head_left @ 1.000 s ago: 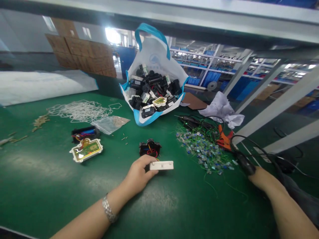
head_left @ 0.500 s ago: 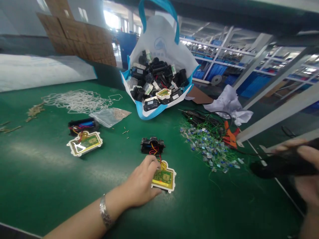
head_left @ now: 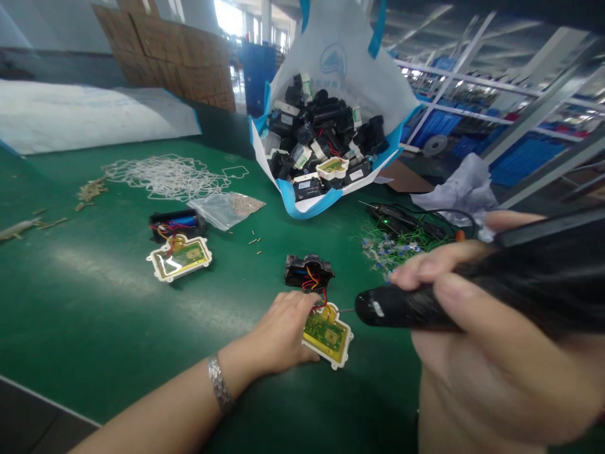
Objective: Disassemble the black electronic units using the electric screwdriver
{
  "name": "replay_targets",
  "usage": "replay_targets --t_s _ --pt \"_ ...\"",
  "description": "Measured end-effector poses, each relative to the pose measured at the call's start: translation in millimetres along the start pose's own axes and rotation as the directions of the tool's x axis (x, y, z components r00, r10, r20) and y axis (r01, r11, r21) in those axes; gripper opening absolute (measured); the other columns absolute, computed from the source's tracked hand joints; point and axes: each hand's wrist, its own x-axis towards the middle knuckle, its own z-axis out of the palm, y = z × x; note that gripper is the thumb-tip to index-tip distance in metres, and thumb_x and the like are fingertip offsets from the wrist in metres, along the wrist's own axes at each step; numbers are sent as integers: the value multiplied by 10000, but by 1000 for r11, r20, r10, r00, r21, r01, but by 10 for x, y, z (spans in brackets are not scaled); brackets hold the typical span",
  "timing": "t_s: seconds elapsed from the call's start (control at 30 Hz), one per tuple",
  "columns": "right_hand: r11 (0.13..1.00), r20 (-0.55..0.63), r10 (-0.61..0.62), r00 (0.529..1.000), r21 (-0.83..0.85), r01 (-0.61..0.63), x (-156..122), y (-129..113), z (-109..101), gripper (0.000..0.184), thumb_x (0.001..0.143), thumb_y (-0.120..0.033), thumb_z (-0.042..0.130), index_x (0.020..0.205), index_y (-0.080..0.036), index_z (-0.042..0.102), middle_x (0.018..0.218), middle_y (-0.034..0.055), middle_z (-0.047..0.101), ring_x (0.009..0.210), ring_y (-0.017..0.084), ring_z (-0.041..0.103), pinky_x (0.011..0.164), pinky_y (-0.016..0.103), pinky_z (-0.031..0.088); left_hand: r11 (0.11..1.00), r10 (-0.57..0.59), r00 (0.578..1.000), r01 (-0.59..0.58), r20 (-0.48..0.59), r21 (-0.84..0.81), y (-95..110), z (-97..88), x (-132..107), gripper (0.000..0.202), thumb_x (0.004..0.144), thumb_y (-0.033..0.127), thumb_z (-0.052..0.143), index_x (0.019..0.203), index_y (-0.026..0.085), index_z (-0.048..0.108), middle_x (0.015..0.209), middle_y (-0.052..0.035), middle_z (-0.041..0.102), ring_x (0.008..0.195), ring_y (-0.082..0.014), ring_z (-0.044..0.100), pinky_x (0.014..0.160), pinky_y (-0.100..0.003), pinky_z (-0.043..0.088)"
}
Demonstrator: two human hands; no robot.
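My left hand (head_left: 288,334) grips the left side of a white plastic cover with a circuit board (head_left: 333,337) in it. Red and yellow wires join that cover to an opened black housing (head_left: 308,272) just behind it. In my right hand (head_left: 491,359) is a black electric screwdriver (head_left: 458,293), held level and pointing left. The thin bit (head_left: 347,309) reaches the cover's upper right edge; whether it touches a screw I cannot tell. Farther left lies a second black housing (head_left: 174,222), wired to another white cover (head_left: 180,258).
A white and blue bag (head_left: 312,208) full of black units stands at the back. White gasket loops (head_left: 165,176), a plastic bag of small screws (head_left: 229,209), loose screws (head_left: 255,240), a soldering iron (head_left: 392,217), cut green wires (head_left: 392,249) and crumpled paper (head_left: 460,189) lie around.
My right hand has brought the screwdriver in from the far right to the cover, now hiding much of the green wire pile. The left hand keeps its hold; the whole view has shifted.
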Motion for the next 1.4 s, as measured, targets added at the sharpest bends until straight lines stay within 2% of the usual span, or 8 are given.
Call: replay_targets --t_s 0.07,0.23,0.43,0.67,0.97,1.13,1.4 --pt "997 4 44 999 71 -44 -47 141 101 353 682 -115 563 1020 -196 500 699 -10 541 587 168 542 663 371 481 1000 -13 1000 13 -4 -15 -3 6 21 692 544 352 726 1139 174 420 1050 -86 535 961 -248 481 849 -399 372" --pt "993 -28 119 993 21 -118 -99 375 210 360 654 -175 606 1000 -180 504 714 -7 560 620 183 563 687 393 481 999 -17 1000 17 -2 -33 9 -8 39 716 509 328 749 1124 168 421 1044 -84 532 958 -250 480 843 -395 378" --pt "995 5 64 998 76 -64 -84 354 229 290 657 -119 586 934 -178 522 635 -33 553 550 161 543 656 363 483 1000 8 1000 -8 0 -14 16 -18 36 692 526 331 742 1117 170 419 1043 -83 532 944 -248 485 835 -396 385" --pt "992 -2 70 998 107 -69 -88 409 251 319 644 -105 593 948 -166 518 641 -28 556 549 168 539 617 352 480 999 33 999 -33 -14 6 24 -22 48 678 525 337 743 1094 146 430 1012 -89 547 916 -243 505 822 -381 397" --pt "999 3 43 999 13 -43 -91 403 259 296 662 -144 579 948 -177 510 641 -32 546 543 163 541 646 356 485 999 26 1000 -26 -5 21 40 -39 50 667 537 360 729 1091 141 430 1006 -94 556 919 -248 513 824 -390 403" --pt "999 9 34 999 12 -34 -91 389 253 223 650 -131 586 862 -175 534 639 -26 553 566 171 551 682 380 484 999 40 999 -40 -30 -12 47 -46 43 627 535 345 732 1051 130 447 979 -92 559 881 -232 515 789 -363 426" --pt "993 17 59 998 99 -61 -81 408 271 275 622 -126 600 883 -172 525 629 -33 559 529 167 544 573 327 480 995 80 995 -83 -54 -60 52 -23 18 638 556 344 715 1073 128 411 987 -110 545 876 -242 511 768 -383 434"
